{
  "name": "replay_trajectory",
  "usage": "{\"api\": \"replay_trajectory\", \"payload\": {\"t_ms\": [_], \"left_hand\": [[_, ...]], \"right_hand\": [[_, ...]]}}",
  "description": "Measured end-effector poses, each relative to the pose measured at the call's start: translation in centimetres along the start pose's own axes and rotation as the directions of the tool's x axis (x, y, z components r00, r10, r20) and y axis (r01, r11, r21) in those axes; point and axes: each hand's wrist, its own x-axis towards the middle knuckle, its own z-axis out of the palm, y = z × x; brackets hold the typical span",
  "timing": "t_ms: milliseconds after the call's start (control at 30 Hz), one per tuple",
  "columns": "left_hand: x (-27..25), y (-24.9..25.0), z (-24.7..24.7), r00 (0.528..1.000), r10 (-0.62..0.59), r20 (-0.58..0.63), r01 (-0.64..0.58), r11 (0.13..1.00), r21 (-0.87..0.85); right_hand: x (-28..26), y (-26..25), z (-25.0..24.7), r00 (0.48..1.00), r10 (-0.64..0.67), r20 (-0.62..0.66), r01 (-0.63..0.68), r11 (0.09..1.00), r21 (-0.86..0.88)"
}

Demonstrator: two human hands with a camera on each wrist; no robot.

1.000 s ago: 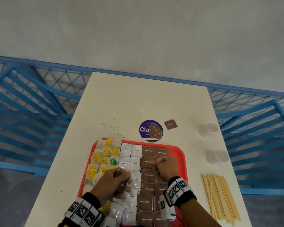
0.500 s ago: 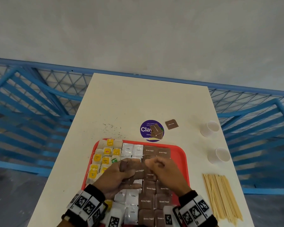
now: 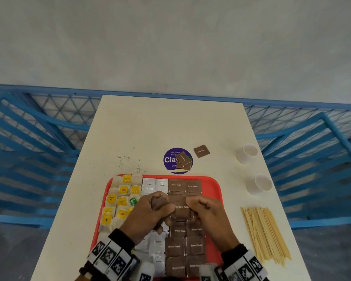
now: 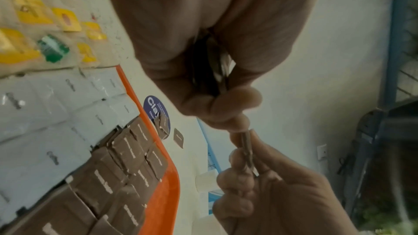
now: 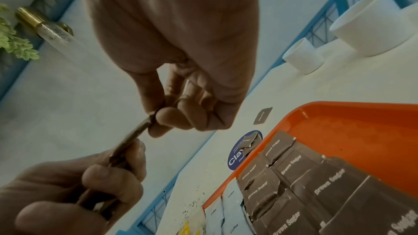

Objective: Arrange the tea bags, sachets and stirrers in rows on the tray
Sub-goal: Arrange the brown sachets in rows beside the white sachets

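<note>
Over the red tray (image 3: 213, 191) my two hands meet around brown sugar sachets. My left hand (image 3: 163, 206) grips a small stack of them (image 4: 218, 76) between thumb and curled fingers. My right hand (image 3: 194, 207) pinches the right edge of the top brown sachet (image 3: 181, 207), seen edge-on in the right wrist view (image 5: 133, 135). On the tray lie yellow-tagged tea bags (image 3: 123, 200) at the left, white coffee sachets (image 3: 154, 185) in the middle and brown sugar sachets (image 3: 184, 246) in two columns at the right. Wooden stirrers (image 3: 265, 234) lie in a bundle on the table right of the tray.
Loose brown sachets lie beyond the tray: one on the table (image 3: 201, 151), others on a purple round sticker (image 3: 177, 160). Two white paper cups (image 3: 247, 153) (image 3: 259, 184) stand at the right. Dark crumbs (image 3: 128, 160) dot the table. Blue railing surrounds it.
One second ago both hands were low on the tray's sachets. They have since risen and come together, holding brown sachets between them above the tray.
</note>
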Motion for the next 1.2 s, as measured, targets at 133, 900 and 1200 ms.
{"api": "replay_trajectory", "payload": {"t_ms": [133, 900, 1200], "left_hand": [[-0.3, -0.2, -0.4, 0.999, -0.030, -0.016, 0.031, 0.998, 0.055], [-0.3, -0.3, -1.2, 1.000, -0.028, 0.009, 0.025, 0.968, 0.251], [0.2, 0.0, -0.6, 0.999, -0.040, -0.013, 0.042, 0.984, 0.171]], "right_hand": [[0.0, 0.0, -0.1, 0.997, -0.076, -0.030, 0.074, 0.996, -0.055], [-0.1, 1.9, 0.2, 0.882, -0.470, 0.033, 0.378, 0.663, -0.646], [-0.6, 2.2, 0.6, 0.883, -0.317, -0.346, 0.190, 0.916, -0.354]]}}
